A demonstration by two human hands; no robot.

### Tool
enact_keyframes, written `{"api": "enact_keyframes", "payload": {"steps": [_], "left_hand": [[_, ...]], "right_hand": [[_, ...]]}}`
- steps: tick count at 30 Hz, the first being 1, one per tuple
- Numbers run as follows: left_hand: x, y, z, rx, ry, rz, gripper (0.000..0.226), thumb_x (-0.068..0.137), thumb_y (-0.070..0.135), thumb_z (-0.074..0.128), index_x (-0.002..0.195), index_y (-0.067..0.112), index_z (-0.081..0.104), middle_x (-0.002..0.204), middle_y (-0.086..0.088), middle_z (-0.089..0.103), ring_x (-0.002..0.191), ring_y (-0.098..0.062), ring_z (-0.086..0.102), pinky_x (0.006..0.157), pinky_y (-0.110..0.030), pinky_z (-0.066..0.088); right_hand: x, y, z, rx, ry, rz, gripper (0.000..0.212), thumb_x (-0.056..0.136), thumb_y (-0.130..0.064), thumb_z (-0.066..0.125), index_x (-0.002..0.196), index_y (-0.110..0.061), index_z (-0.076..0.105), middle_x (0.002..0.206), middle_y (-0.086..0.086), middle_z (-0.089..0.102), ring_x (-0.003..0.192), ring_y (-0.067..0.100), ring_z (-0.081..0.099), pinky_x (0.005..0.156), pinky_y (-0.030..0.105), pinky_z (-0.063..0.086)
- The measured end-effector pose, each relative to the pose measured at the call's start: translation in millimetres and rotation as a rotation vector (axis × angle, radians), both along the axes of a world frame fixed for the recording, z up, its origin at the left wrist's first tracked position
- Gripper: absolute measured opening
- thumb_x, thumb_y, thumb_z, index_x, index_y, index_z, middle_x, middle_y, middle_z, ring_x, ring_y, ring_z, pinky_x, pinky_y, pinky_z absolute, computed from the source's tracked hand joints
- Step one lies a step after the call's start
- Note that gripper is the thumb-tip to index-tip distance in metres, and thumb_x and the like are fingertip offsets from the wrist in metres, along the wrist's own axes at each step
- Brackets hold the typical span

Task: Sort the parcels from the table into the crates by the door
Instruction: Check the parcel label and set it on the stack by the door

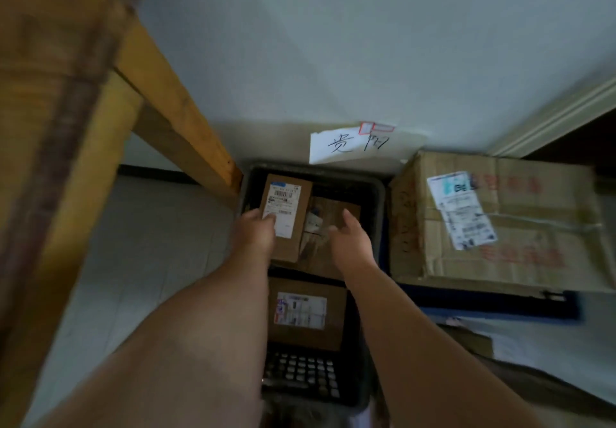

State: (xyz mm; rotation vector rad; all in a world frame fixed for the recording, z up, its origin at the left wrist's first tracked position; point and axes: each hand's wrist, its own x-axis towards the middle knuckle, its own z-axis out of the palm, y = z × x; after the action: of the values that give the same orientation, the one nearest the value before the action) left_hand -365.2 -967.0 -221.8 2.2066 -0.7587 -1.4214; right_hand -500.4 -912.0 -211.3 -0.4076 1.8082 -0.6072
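A black crate (380, 194) stands on the floor against the wall. My left hand (255, 232) grips a small brown parcel (293, 224) with a white shipping label by its near left corner, thumb on the label, and the parcel is tilted over the crate's far half. Beside it lies a second brown parcel (325, 227). My right hand (350, 239) hovers over that one with fingers spread, holding nothing. A third labelled parcel (306, 314) lies flat in the crate's near half.
A handwritten paper sign (346, 144) is taped to the wall above the crate. To the right, a large carton (520, 227) sits on a blue crate (500, 307). Wooden table legs (180, 121) stand close on the left. A door frame (560, 114) is at the far right.
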Motion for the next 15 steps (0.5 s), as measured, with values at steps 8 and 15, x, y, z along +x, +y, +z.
{"api": "enact_keyframes", "payload": {"steps": [8, 15], "left_hand": [[-15.2, 40.5, 194.8, -0.169, 0.089, -0.132, 0.037, 0.09, 0.02, 0.059, 0.127, 0.012, 0.056, 0.12, -0.009, 0.063, 0.099, -0.02, 0.059, 0.091, -0.033, 0.047], [14.5, 88.3, 318.4, -0.385, 0.115, -0.268, 0.044, 0.092, 0.027, 0.057, 0.135, 0.019, 0.05, 0.129, -0.003, 0.058, 0.106, -0.015, 0.054, 0.084, -0.027, 0.044]], "right_hand": [[-1.2, 41.3, 194.0, -0.132, 0.057, -0.124, 0.054, 0.099, -0.025, 0.046, 0.149, -0.028, 0.027, 0.124, 0.001, 0.049, 0.091, 0.015, 0.056, 0.077, 0.023, 0.049], [36.0, 74.2, 315.7, -0.307, 0.093, -0.166, 0.047, 0.097, -0.021, 0.045, 0.143, -0.025, 0.038, 0.121, 0.0, 0.044, 0.107, 0.019, 0.044, 0.102, 0.045, 0.041]]}}
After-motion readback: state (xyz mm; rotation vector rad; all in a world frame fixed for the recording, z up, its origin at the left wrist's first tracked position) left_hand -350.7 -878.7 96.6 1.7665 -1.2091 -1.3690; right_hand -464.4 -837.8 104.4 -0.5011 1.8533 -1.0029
